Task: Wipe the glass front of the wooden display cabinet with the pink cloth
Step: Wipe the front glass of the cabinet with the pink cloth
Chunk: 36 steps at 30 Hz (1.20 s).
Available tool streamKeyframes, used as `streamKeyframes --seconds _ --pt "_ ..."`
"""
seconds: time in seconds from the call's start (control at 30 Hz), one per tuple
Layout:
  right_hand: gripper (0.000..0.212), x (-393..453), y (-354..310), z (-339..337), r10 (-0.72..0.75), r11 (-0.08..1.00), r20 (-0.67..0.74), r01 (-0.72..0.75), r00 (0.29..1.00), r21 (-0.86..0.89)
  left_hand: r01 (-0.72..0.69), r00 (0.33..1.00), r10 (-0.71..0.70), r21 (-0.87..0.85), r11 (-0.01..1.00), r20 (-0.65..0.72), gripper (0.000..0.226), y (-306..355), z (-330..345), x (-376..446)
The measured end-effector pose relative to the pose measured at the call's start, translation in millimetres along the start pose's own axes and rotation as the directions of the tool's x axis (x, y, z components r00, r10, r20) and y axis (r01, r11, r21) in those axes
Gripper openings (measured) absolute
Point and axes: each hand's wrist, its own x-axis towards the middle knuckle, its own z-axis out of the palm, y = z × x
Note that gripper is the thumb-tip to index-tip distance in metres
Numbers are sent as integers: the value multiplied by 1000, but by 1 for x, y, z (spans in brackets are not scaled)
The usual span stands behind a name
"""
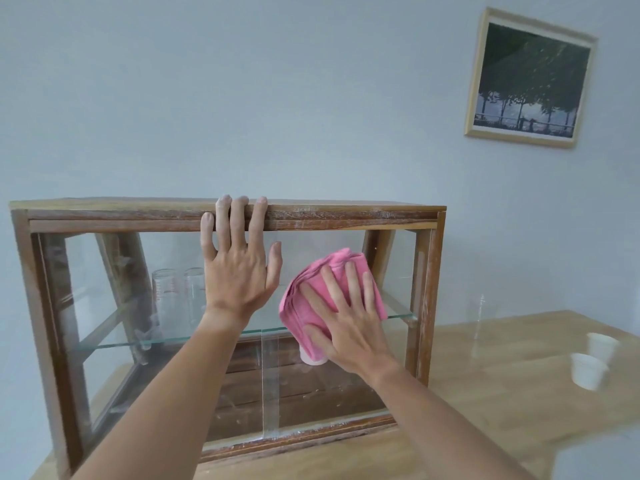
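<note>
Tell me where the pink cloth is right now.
The pink cloth is pressed flat under the right hand against the cabinet's glass front, right of centre, beside the left hand.

Both hands [239, 271] [349, 323] flat (fingers spread)

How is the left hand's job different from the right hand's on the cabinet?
The left hand is bare, fingers hooked over the wooden display cabinet's top edge. The right hand lies flat lower down, pressing the folded pink cloth to the glass front. Both are spread open.
</note>
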Motion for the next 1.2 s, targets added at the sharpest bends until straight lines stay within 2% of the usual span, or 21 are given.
streamKeyframes --seconds 0.13,0.27,0.3,0.33,0.37,0.43,0.5,0.53,0.6,0.7,0.77,0.87,1.0,1.13,1.2 --pt "69 -33 21 6 271 962 29 -272 962 19 1 1000 -1 -1 1000 7 64 0 0 0" --pt "67 1 36 -10 575 811 -19 -568 818 139 0 1000 0 0 1000 7 64 2 2 -1" --pt "67 12 36 -13 588 800 -24 -577 809 162 3 1000 -3 1 1000 8 64 2 2 -1" --pt "67 19 35 -16 555 822 -24 -545 831 164 5 1000 -5 1 1000 11 64 2 2 -1" --pt "67 22 32 -17 479 871 -27 -471 878 142 8 1000 -7 -1 1000 16 64 2 1 0" --pt "70 11 27 -16 231 972 -8 -231 973 49 10 1000 -9 -4 1000 21 65 2 0 0" --pt "74 -12 27 -10 49 999 47 -49 998 1 12 1000 -12 0 1000 21 65 2 -2 1" --pt "74 -27 26 -6 48 999 61 -48 997 -1 14 1000 -14 2 1000 23 65 3 -2 1" --pt "70 -57 23 5 200 979 78 -203 977 27 14 1000 -15 7 1000 25 64 3 -2 1" --pt "65 -85 18 12 413 907 140 -420 900 24 11 1000 -12 13 1000 27 64 3 -2 0" --pt "66 -78 23 8 430 896 152 -441 890 45 15 999 -15 4 1000 33 64 3 -3 -1" --pt "66 -33 41 -5 445 891 44 -447 894 73 25 998 -24 -5 1000 50 64 4 -4 -1" --pt "66 8 55 -14 522 846 -45 -509 852 160 33 998 -32 -24 999 62 65 4 -5 0" --pt "68 -33 27 10 583 783 11 -565 813 260 37 998 -36 -15 999 56 66 4 -4 1" --pt "68 -69 -3 29 673 687 93 -666 734 290 35 998 -35 -11 999 48 66 4 -3 0"
